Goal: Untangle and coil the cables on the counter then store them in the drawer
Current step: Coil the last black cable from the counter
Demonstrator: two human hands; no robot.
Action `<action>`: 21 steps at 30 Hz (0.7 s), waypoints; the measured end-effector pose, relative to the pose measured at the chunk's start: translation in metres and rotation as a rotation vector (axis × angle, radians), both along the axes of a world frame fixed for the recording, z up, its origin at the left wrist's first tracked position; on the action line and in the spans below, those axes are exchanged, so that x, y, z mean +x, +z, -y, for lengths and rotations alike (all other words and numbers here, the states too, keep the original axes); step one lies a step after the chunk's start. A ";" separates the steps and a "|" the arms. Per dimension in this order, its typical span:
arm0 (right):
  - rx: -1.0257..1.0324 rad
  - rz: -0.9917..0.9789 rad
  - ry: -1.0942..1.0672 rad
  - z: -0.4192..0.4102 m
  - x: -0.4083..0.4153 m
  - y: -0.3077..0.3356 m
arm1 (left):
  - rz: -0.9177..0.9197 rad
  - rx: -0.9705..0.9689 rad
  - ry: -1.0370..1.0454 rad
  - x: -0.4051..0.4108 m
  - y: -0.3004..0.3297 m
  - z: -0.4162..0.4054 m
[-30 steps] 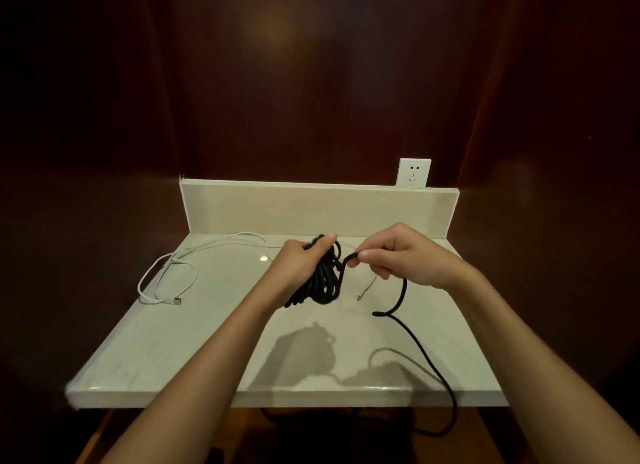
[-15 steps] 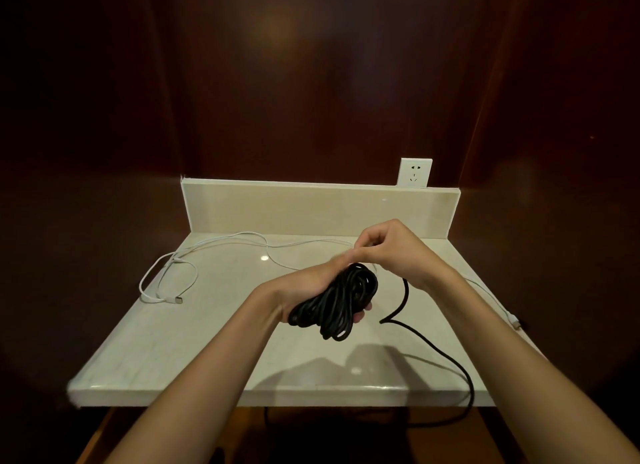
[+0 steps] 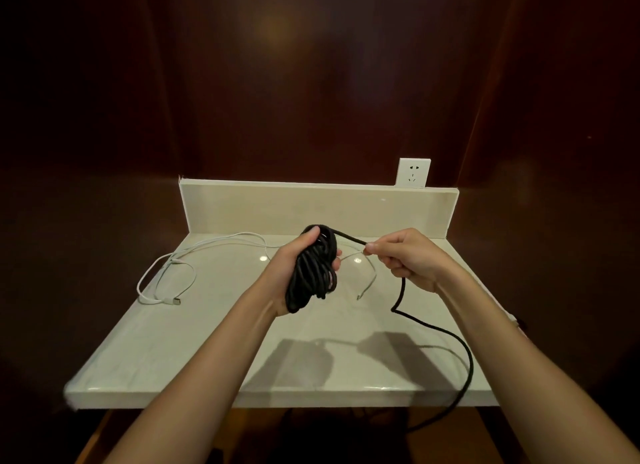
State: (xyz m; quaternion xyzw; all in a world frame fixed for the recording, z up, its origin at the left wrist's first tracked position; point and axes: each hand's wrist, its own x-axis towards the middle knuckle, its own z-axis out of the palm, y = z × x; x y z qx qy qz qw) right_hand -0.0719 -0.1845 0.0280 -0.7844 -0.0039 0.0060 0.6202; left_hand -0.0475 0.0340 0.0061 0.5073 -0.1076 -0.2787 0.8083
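Note:
My left hand (image 3: 287,266) grips a thick coil of black cable (image 3: 313,269), held upright above the pale counter (image 3: 214,342). From the coil's top one strand runs right to my right hand (image 3: 405,259), which pinches it between thumb and fingers. The loose black tail (image 3: 446,332) drops from that hand onto the counter, curves over the front edge and hangs below. A white cable (image 3: 173,273) lies in loose loops on the counter's left, with a thin strand passing behind my hands toward the right. No drawer is visible.
A low backsplash (image 3: 318,207) closes the counter's rear, with a white wall socket (image 3: 414,173) above its right end. Dark wooden panels surround the niche. The front edge (image 3: 242,398) is near my forearms.
My left hand has turned the coil upright and raised it a little. My right hand has moved right, drawing a strand off the coil's top; the tail shifted on the counter.

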 end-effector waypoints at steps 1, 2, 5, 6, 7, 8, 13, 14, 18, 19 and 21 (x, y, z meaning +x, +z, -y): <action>0.002 -0.001 -0.012 0.001 0.001 -0.001 | -0.027 -0.025 0.078 0.004 -0.002 0.001; -0.001 -0.010 -0.020 0.002 0.001 -0.003 | -0.054 -0.049 0.160 0.008 -0.004 0.002; -0.022 -0.041 -0.001 0.008 -0.003 -0.008 | -0.058 -0.085 0.385 0.018 -0.008 0.004; -0.029 -0.040 0.011 0.010 -0.004 -0.009 | -0.042 -0.088 0.441 0.020 -0.009 0.003; -0.043 -0.030 0.021 0.011 -0.005 -0.010 | -0.034 -0.098 0.487 0.019 -0.010 0.002; -0.062 -0.014 0.029 0.012 -0.006 -0.010 | -0.038 -0.121 0.520 0.019 -0.010 0.001; -0.117 0.012 0.022 0.010 -0.006 -0.012 | -0.101 -0.295 0.535 0.015 -0.007 0.005; -0.122 0.011 0.020 0.010 -0.006 -0.012 | -0.104 -0.355 0.533 0.014 -0.005 0.007; -0.190 0.029 -0.014 0.011 -0.009 -0.014 | -0.115 -0.581 0.517 0.011 0.006 0.005; -0.216 0.031 -0.028 0.012 -0.010 -0.015 | -0.110 -0.606 0.518 0.011 0.008 0.004; -0.280 0.033 -0.031 0.013 -0.013 -0.018 | -0.089 -0.594 0.534 0.010 0.011 0.002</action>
